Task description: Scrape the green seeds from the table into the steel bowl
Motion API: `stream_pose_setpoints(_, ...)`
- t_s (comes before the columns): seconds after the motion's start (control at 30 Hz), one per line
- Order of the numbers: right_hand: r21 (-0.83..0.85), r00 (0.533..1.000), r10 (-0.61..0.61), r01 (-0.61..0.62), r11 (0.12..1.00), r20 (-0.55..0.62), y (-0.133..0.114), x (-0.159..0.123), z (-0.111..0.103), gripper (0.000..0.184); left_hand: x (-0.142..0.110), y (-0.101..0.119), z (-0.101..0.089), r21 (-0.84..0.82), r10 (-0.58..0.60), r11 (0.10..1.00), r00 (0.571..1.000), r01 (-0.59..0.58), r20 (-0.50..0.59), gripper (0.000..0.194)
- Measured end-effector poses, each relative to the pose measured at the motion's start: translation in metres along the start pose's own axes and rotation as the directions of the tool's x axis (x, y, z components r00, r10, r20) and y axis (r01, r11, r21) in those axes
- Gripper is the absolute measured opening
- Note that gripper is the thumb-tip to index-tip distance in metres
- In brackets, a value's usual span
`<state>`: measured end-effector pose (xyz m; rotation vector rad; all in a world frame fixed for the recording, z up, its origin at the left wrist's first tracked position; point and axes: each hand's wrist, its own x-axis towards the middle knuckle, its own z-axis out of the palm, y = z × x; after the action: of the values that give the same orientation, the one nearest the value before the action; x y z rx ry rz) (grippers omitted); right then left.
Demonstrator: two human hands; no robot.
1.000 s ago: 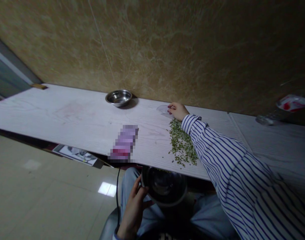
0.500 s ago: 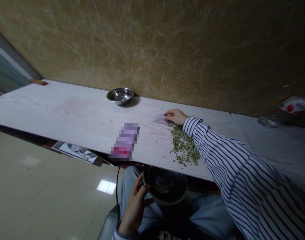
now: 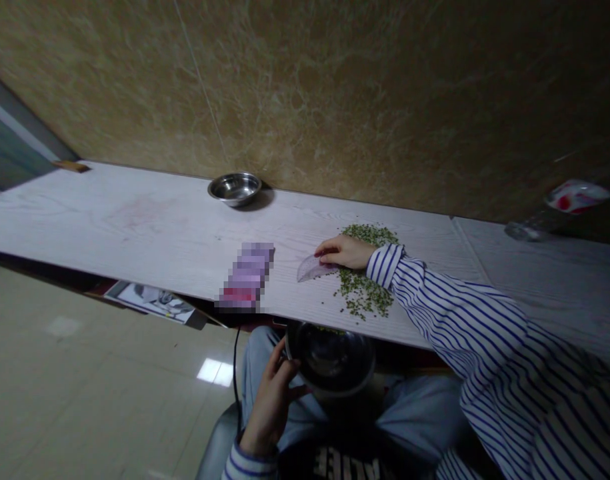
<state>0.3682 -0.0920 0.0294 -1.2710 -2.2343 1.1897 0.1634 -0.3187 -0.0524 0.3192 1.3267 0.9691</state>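
My right hand (image 3: 347, 252) is closed on a thin, see-through, pale purple plastic scraper with a curved edge (image 3: 311, 268), held low over the table. Under and around this hand, small green grains (image 3: 361, 293) lie spread in a loose patch; whether they are beans or chopped bits I cannot tell. Below the table's front edge, my left hand (image 3: 277, 393) grips the left rim of a dark round bowl (image 3: 335, 363) at my lap. Some green grains show at the bowl's far rim, while its inside is too dark to make out.
A shallow steel bowl (image 3: 235, 190) stands near the wall on the whitish table (image 3: 155, 233). Close to the front edge lies a blurred purple, phone-shaped thing (image 3: 247, 277). A clear plastic bottle (image 3: 529, 227) lies at the right. An open drawer (image 3: 152, 300) juts out below the tabletop.
My right hand and the scraper have come nearer the front edge, uncovering grains at the back of the patch. My left hand still holds the bowl. The view has shifted slightly.
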Motion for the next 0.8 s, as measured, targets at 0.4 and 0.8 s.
stream_pose_setpoints(0.4,-0.111,0.982,-0.112,0.13,0.985,0.152,0.002,-0.024,0.003,0.026,-0.001,0.0,-0.002,0.01,0.014,1.0,0.997,-0.015,0.077,0.067)
stream_pose_setpoints(0.8,-0.077,0.986,-0.089,0.101,0.992,0.141,-0.013,-0.049,-0.003,0.024,-0.001,0.0,-0.001,0.017,0.023,1.0,0.996,-0.025,0.085,0.066)
